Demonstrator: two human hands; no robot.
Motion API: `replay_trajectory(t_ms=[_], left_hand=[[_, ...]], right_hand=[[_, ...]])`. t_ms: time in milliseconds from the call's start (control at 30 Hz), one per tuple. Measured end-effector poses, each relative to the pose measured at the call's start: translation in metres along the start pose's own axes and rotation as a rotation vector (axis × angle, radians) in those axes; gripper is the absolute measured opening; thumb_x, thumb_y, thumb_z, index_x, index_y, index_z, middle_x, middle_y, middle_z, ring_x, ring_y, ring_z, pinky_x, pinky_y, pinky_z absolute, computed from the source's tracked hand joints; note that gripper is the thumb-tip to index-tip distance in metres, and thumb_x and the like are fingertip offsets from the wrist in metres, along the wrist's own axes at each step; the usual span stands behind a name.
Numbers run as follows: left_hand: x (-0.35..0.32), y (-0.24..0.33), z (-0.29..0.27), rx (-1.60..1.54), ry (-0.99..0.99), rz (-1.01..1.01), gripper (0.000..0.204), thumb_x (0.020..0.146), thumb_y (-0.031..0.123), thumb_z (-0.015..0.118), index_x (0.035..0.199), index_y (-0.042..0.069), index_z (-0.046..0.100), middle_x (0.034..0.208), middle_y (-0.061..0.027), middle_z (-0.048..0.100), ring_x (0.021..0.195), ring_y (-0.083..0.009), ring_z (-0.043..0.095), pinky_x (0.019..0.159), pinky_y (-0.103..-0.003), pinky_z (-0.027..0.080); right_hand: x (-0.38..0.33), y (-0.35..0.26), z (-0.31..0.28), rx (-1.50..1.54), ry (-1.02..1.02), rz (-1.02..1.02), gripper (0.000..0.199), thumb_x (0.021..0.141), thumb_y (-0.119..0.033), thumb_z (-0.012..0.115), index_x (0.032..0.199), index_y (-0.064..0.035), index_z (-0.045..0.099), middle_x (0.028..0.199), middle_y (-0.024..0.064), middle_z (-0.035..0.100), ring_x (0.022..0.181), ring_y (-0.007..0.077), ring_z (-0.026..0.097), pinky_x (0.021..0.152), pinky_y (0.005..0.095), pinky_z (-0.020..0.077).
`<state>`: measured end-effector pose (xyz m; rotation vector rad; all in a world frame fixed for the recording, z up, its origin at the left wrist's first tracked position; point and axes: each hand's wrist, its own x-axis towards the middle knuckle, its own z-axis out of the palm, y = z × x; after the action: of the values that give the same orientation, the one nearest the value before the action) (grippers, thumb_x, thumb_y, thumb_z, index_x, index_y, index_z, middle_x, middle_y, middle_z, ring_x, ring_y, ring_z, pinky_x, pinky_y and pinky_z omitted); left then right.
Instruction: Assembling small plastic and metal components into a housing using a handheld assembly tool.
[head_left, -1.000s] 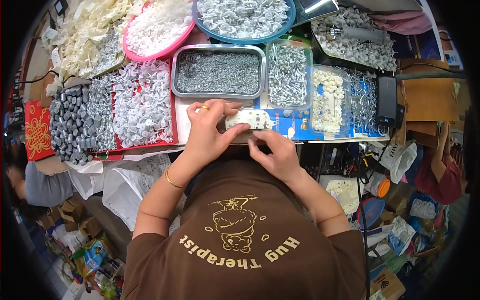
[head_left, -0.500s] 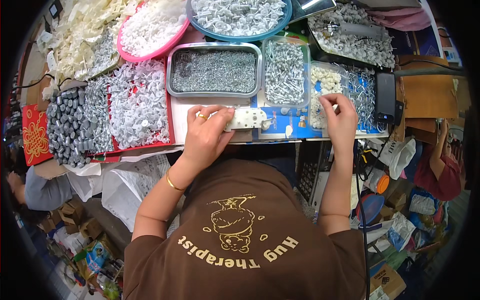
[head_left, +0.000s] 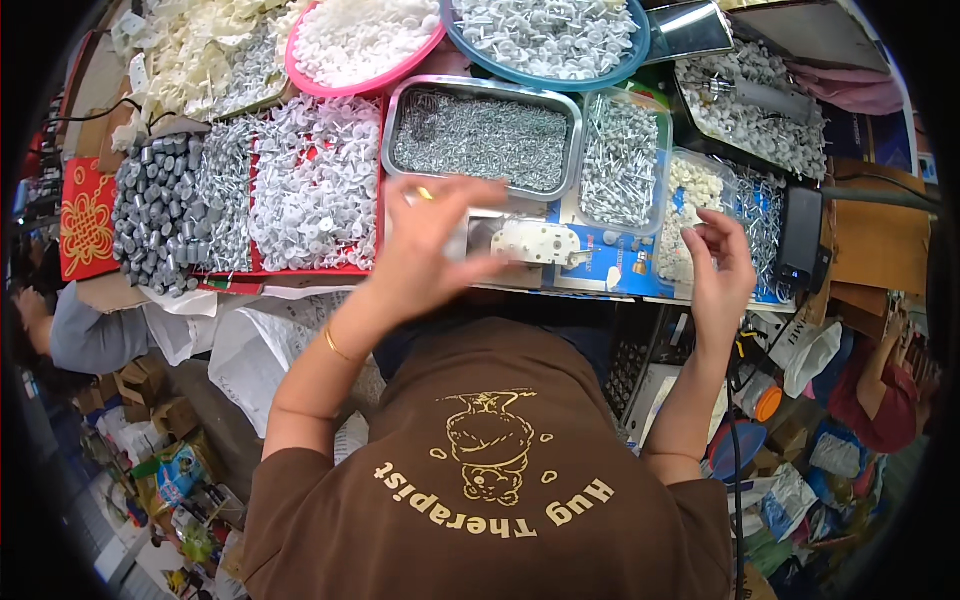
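Note:
A small cream plastic plate [head_left: 535, 242] with holes and metal bits lies on the table's front part, by a metal block. My left hand [head_left: 430, 235], smeared by motion, is just left of it with thumb and fingers apart, holding nothing that shows. My right hand [head_left: 722, 255] is over the front of a clear tub of small cream parts [head_left: 695, 188]. Its thumb and fingertips are drawn together, and whatever is between them is too small to make out. Behind the plate stands a metal tray of tiny silver pins [head_left: 480, 135].
A clear tub of screws [head_left: 620, 160] stands right of the tray. White plastic-headed pieces [head_left: 310, 190] and grey cylinders [head_left: 160, 210] fill the left. Pink [head_left: 365, 45] and blue [head_left: 550, 40] basins sit behind. A black device [head_left: 803, 240] is at the right edge.
My left hand has let go of the cream plate and lifted away, its fingers spreading. My right hand stays by the cream parts, its fingers curled. The whole view has shifted slightly.

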<state>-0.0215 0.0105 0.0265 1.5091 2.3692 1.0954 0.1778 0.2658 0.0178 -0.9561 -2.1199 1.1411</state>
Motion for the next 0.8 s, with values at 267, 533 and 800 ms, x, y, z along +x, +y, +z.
replay_trajectory(t_ms=[267,533,800], left_hand=[[0.044,-0.08,0.019,0.375,0.156,0.097,0.008,0.077,0.022,0.08,0.074,0.017,0.074,0.082,0.0027,0.059,0.092,-0.0202,0.055,0.093,-0.044,0.029],[0.047,-0.076,0.021,0.318,0.137,0.038,0.011,0.08,0.022,0.078,0.077,0.016,0.07,0.084,0.0025,0.061,0.089,-0.0199,0.058,0.091,-0.044,0.03],[0.047,-0.08,0.025,0.341,0.185,0.016,0.004,0.087,0.017,0.073,0.086,0.015,0.071,0.083,0.0029,0.066,0.085,-0.0178,0.06,0.091,-0.041,0.03]], right_hand=[[-0.026,-0.049,0.04,-0.122,-0.253,-0.496,0.018,0.072,0.002,0.082,0.086,-0.0057,0.073,0.087,0.0085,0.061,0.085,0.0231,0.059,0.073,0.0332,0.0478],[-0.026,-0.059,0.035,-0.387,-0.512,-0.668,0.018,0.076,-0.005,0.082,0.093,-0.0094,0.077,0.074,0.0041,0.055,0.073,0.0214,0.053,0.065,0.0337,0.0422],[0.05,-0.04,0.093,-0.226,-0.36,-0.622,0.011,0.078,-0.011,0.08,0.084,-0.0059,0.073,0.078,0.0058,0.06,0.081,0.025,0.058,0.072,0.0366,0.0451]])
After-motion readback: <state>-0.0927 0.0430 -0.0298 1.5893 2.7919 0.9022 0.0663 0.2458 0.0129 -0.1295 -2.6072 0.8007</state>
